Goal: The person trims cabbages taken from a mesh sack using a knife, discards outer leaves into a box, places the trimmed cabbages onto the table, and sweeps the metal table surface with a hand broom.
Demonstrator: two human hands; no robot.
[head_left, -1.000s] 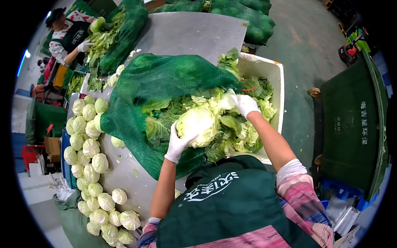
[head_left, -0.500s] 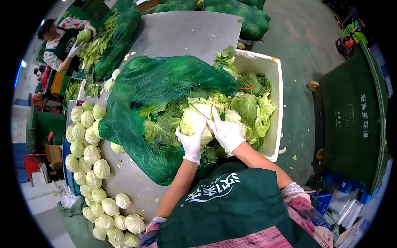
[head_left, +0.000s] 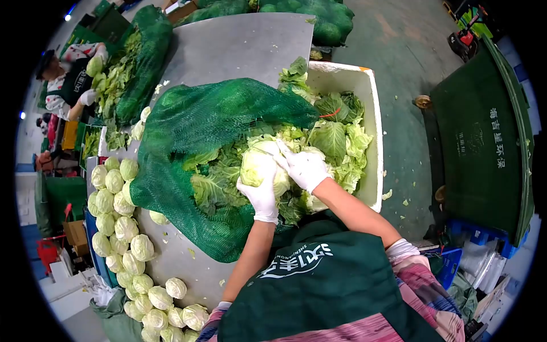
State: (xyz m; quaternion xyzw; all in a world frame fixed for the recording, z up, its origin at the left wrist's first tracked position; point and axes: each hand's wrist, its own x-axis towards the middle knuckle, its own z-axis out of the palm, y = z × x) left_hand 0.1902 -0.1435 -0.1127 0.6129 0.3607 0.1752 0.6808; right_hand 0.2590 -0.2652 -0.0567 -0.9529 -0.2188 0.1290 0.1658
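Note:
A pale green cabbage [head_left: 257, 165] rests among loose leaves at the mouth of a green mesh sack [head_left: 199, 122]. My left hand [head_left: 261, 196], in a white glove, grips its near side, with the thumb and fingers curved around it. On the cabbage's right side is my gloved right hand [head_left: 307, 170], fingers bent and closed. A thin line like a narrow knife blade [head_left: 268, 151] runs from these fingers across the top of the cabbage; its handle is hidden in the hand. Dark outer leaves [head_left: 219, 182] lie left of the cabbage.
A white foam box [head_left: 373, 131] of leaves stands at the right. Several trimmed cabbages [head_left: 125, 229] line the left edge of the metal table [head_left: 239, 43]. A co-worker [head_left: 74, 82] holds a cabbage at the far left. A large green bin [head_left: 478, 148] stands on the right.
The whole view has shifted slightly left. My hands stay on the same cabbage, with the right fingers moved a little across its top. The co-worker's hands have shifted slightly.

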